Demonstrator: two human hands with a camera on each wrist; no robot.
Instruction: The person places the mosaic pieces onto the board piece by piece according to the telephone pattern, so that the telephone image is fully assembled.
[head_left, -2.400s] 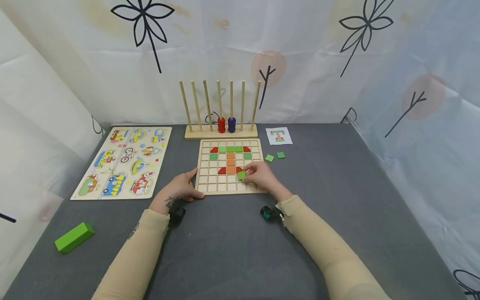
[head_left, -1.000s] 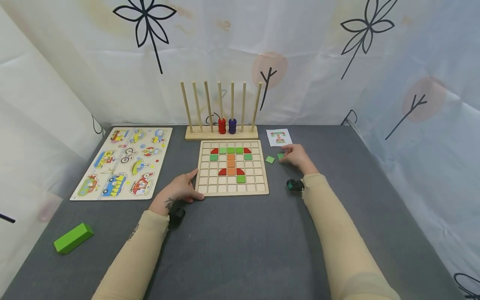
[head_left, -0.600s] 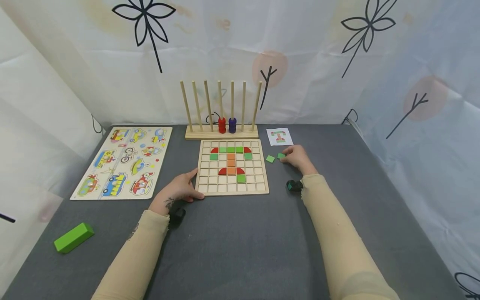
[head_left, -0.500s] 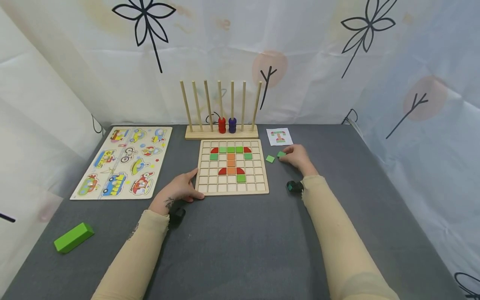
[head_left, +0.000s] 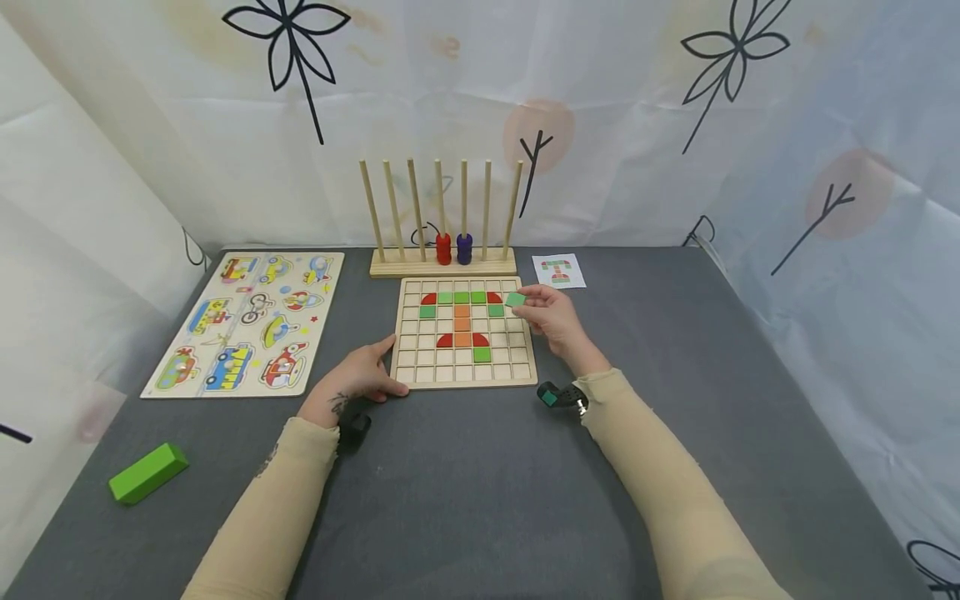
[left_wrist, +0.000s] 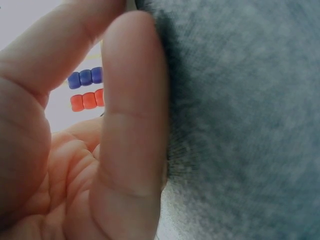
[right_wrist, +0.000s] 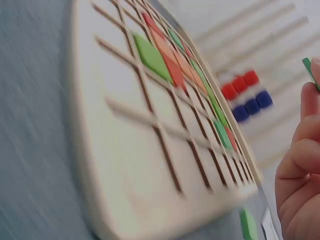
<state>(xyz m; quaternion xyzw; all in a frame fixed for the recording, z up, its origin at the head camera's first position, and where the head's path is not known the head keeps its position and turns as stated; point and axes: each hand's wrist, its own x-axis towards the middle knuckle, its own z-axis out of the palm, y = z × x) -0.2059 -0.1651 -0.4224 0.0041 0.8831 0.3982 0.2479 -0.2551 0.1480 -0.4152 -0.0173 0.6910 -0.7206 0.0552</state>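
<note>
My right hand pinches a small green square tile above the upper right of the wooden grid board. In the right wrist view that tile shows edge-on at the fingertips. The board bears red quarter-round, green and orange tiles in its cells, with one green tile below the lower right red one. My left hand touches the board's left edge and near-left corner, thumb and fingers spread. A loose green tile lies beside the board in the right wrist view; my right hand hides it from the head view.
A small pattern card lies right of the peg stand, which carries red beads and blue beads. On the left is a vehicle picture board, with a green block nearer the front.
My right hand set a green tile in the grid, reached to the loose tiles, then picked one up and brought it left over the board. The left hand stayed at the board's edge.
</note>
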